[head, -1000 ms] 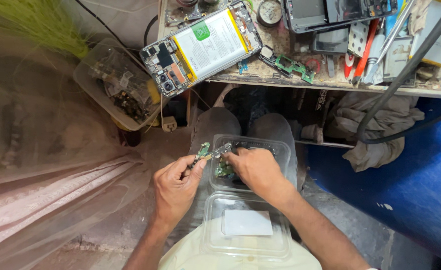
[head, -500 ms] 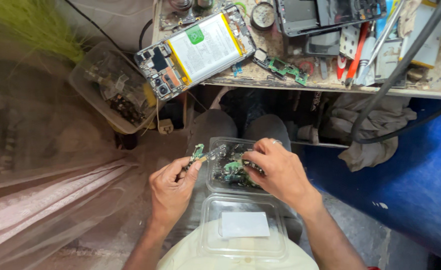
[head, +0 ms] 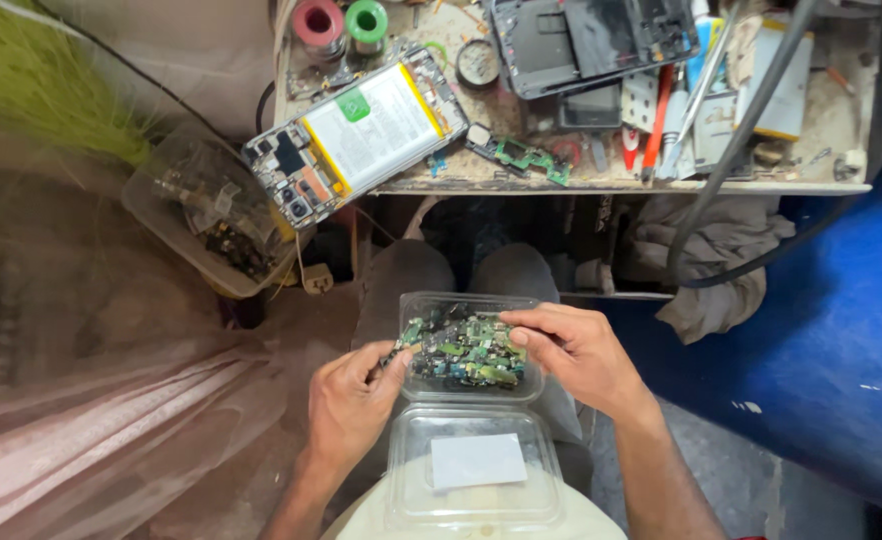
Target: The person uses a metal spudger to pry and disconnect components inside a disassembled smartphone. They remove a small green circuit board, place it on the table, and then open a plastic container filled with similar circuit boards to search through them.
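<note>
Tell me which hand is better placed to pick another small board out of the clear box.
Probably the right hand: its fingertips rest on the green boards inside the clear box, while the left hand already pinches one at the rim.

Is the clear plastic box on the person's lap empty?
No: the clear plastic box holds a heap of small green circuit boards, which the right hand is picking through.

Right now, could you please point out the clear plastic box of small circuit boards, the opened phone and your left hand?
clear plastic box point(head: 413, 303): head view, far left rim.
opened phone point(head: 373, 125): head view, battery face.
left hand point(head: 346, 405): head view, back of hand.
</note>
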